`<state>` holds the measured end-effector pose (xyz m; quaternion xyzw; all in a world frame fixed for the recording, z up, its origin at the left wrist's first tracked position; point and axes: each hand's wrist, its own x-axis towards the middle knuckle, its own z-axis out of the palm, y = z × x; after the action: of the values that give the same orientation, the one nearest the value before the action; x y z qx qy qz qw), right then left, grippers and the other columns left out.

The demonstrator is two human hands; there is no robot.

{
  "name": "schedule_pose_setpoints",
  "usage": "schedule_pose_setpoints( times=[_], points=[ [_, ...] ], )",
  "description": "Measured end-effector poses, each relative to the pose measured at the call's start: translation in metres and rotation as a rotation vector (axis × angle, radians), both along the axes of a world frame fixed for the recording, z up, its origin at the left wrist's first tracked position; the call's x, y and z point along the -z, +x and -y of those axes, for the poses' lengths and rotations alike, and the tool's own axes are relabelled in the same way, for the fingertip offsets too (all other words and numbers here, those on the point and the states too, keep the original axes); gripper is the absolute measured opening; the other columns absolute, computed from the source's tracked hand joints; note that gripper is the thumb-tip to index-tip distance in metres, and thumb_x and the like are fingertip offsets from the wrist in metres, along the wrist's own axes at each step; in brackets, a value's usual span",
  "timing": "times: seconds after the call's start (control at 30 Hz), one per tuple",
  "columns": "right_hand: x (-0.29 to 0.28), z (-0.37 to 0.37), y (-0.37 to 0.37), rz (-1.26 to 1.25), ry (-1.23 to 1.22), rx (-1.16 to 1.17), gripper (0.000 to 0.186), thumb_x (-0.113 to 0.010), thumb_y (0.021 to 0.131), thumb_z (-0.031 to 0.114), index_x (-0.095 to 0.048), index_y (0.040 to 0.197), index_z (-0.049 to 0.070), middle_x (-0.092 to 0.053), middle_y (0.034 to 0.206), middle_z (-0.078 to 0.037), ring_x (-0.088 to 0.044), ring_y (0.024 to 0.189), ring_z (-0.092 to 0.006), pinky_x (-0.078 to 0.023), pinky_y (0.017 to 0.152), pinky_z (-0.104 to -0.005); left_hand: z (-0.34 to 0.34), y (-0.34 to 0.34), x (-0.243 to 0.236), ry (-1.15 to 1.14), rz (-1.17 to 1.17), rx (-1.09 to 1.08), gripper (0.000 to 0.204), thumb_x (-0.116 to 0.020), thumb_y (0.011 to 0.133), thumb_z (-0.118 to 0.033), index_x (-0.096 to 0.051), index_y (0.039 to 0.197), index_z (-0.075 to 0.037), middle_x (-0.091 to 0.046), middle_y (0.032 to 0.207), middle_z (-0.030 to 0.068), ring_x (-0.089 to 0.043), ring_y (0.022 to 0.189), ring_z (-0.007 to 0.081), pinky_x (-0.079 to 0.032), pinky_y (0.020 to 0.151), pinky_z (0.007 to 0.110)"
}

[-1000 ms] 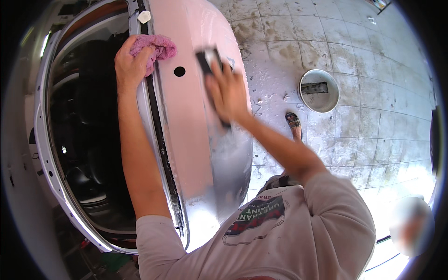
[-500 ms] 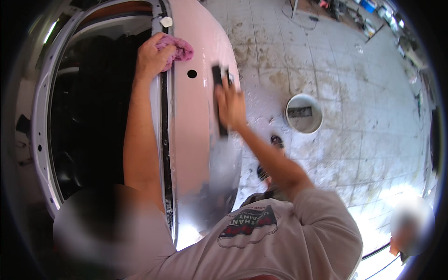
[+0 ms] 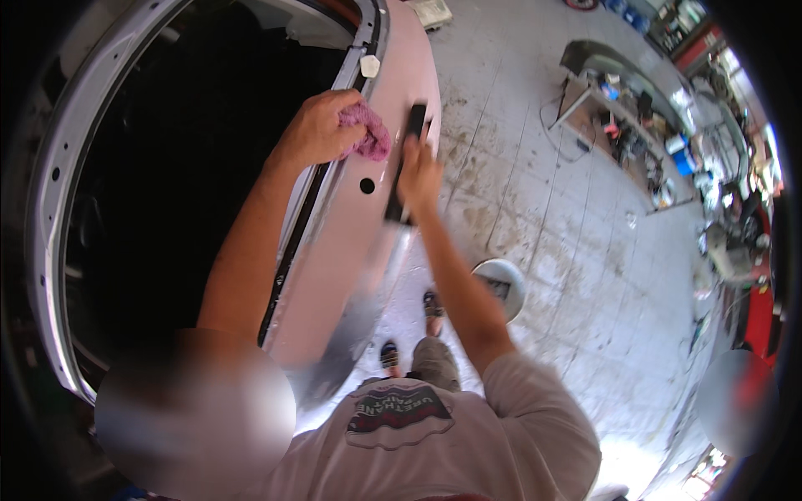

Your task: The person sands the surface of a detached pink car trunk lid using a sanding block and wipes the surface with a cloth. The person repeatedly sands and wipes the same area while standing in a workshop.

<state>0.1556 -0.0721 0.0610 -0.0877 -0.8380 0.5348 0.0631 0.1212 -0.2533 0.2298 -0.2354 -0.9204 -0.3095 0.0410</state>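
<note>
My left hand (image 3: 319, 125) is closed on a bunched pink cloth (image 3: 374, 140) at the edge of the car's window opening. Under it runs a pinkish, primed car body panel (image 3: 330, 267), wet and shiny in places, with a round black hole (image 3: 367, 185) behind the cloth. Farther right, my right hand (image 3: 420, 177) grips a long black sanding block (image 3: 416, 118), laid lengthwise along the panel's outer curve. The block's underside is hidden, and the hand is slightly blurred.
A white bucket (image 3: 518, 292) with a dark block inside stands on the tiled floor right of my right forearm. A cluttered workbench (image 3: 618, 125) is at the far right. A pale knob (image 3: 369, 66) sticks up beside the window frame.
My right hand has slid the sanding block farther forward along the panel, past the hole. The cloth stays at about the same place on the car. The whole view has swung and shifted.
</note>
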Motion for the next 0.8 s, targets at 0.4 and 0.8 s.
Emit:
schedule_pose_setpoints(
  times=[0.4,0.8],
  points=[
    [0.011,-0.090,-0.176,-0.384,0.058,-0.007,0.062,-0.044,0.114,0.041,-0.052,0.153,-0.006,-0.072,0.118,-0.028,-0.066,0.098,-0.0520,-0.046,0.094,-0.0602,-0.020,-0.019,-0.003,-0.007,-0.089,0.042,0.044,-0.076,0.075,-0.015,-0.072,0.116,0.000,-0.071,0.113,0.0200,-0.069,0.105,0.0382,-0.056,0.098,0.043],
    [0.064,-0.025,-0.011,-0.415,0.126,-0.051,0.068,-0.039,0.116,0.043,-0.033,0.167,-0.002,-0.049,0.159,-0.030,-0.055,0.120,-0.0444,-0.044,0.101,-0.0524,-0.001,-0.003,0.005,0.168,0.115,-0.069,0.041,-0.075,0.073,-0.011,-0.072,0.112,0.001,-0.069,0.106,0.0163,-0.070,0.098,0.0323,-0.057,0.092,0.041]
  ],
)
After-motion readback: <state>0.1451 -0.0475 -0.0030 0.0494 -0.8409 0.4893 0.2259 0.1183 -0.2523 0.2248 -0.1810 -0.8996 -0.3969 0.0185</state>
